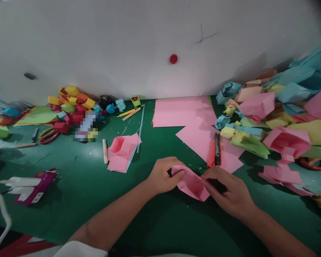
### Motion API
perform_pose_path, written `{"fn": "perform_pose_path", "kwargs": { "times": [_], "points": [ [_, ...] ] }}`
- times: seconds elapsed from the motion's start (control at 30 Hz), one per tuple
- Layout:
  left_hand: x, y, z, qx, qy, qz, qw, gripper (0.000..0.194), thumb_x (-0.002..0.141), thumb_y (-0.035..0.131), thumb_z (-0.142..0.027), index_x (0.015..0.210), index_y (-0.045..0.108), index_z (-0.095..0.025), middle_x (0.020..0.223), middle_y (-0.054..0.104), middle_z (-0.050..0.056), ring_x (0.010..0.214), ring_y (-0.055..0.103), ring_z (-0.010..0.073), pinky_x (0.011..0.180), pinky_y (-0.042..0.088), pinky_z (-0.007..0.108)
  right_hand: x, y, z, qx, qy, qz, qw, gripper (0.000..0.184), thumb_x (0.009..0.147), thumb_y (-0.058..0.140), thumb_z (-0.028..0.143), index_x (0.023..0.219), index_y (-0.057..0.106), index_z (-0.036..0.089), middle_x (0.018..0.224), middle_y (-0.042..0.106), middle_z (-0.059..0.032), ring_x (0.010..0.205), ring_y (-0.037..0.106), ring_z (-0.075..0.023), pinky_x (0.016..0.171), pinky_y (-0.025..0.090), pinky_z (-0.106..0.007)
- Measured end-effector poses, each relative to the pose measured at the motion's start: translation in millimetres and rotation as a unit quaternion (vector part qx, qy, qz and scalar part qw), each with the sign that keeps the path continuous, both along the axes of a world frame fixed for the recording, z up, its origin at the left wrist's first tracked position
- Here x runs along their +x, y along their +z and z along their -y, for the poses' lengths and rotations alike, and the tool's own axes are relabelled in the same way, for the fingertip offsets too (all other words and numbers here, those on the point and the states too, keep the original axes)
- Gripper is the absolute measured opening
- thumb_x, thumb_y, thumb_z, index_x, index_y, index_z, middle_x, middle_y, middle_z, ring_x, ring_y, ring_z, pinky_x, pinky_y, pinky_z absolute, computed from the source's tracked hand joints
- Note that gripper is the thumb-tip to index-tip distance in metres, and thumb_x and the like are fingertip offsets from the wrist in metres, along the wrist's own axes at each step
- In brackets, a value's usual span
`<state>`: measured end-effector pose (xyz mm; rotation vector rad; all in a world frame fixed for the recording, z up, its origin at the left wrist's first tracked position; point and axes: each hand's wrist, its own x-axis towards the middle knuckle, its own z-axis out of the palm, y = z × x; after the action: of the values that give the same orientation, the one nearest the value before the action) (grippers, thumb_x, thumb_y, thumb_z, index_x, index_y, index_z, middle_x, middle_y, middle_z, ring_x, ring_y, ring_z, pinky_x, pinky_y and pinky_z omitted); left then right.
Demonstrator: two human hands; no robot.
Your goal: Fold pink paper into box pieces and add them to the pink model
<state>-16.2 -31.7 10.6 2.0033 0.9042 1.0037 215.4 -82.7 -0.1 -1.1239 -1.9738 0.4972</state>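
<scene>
A folded pink paper box, its hollow side facing up, is held between my two hands just above the green table. My left hand pinches its left edge, thumb on top. On its right edge, the thumb and fingers of my right hand are closed at a corner. Loose pink paper sheets lie beyond the hands, with a red and black box cutter on top. To the left, a smaller folded pink paper piece rests on flat paper.
A stack of pink sheets lies by the wall. Many folded paper pieces are heaped at the right and back left. Scissors, pencils and a purple power adapter with a white cable are on the green table.
</scene>
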Motion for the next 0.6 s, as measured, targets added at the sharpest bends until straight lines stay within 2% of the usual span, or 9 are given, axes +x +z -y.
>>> {"fn": "perform_pose_path", "kwargs": {
  "times": [0.1, 0.23, 0.43, 0.6],
  "points": [
    [1.0, 1.4, 1.3, 0.031, -0.015, 0.027, 0.999, 0.013, 0.085, 0.061, -0.016, 0.086, 0.074, -0.015, 0.079, 0.074, 0.006, 0.07, 0.066, 0.014, 0.065, 0.051, 0.024, 1.6, 4.6, 0.0, 0.035, 0.037, -0.007, 0.999, 0.016, 0.093, 0.058, 0.013, 0.103, 0.064, 0.024, 0.091, 0.07, -0.0042, 0.082, 0.07, -0.0155, 0.072, 0.058, -0.025],
    [5.1, 4.0, 0.8, 0.072, -0.046, 0.051, 0.995, 0.014, 0.082, 0.059, -0.013, 0.086, 0.072, -0.016, 0.075, 0.074, 0.005, 0.065, 0.064, 0.0139, 0.064, 0.052, 0.025, 5.6, 5.3, 1.3, 0.054, 0.063, -0.004, 0.997, 0.019, 0.092, 0.058, 0.01, 0.104, 0.066, 0.023, 0.095, 0.068, -0.0066, 0.081, 0.069, -0.0154, 0.069, 0.058, -0.024],
    [6.0, 5.8, -3.0, 0.044, -0.064, 0.053, 0.996, 0.013, 0.085, 0.06, -0.015, 0.087, 0.073, -0.016, 0.077, 0.075, 0.007, 0.068, 0.066, 0.0146, 0.067, 0.053, 0.025, 7.1, 4.8, 1.6, 0.056, 0.061, -0.009, 0.997, 0.019, 0.093, 0.057, 0.01, 0.105, 0.067, 0.022, 0.094, 0.069, -0.007, 0.082, 0.069, -0.0153, 0.071, 0.058, -0.025],
    [4.2, 2.1, -7.8, -0.005, -0.07, 0.048, 0.996, 0.018, 0.091, 0.059, -0.025, 0.082, 0.072, -0.015, 0.074, 0.073, 0.008, 0.069, 0.066, 0.0152, 0.067, 0.052, 0.026, 5.6, 7.6, 0.3, 0.046, 0.048, -0.02, 0.998, 0.019, 0.093, 0.059, 0.013, 0.106, 0.069, 0.023, 0.093, 0.07, -0.0058, 0.08, 0.07, -0.0145, 0.07, 0.058, -0.022]
  ]
}}
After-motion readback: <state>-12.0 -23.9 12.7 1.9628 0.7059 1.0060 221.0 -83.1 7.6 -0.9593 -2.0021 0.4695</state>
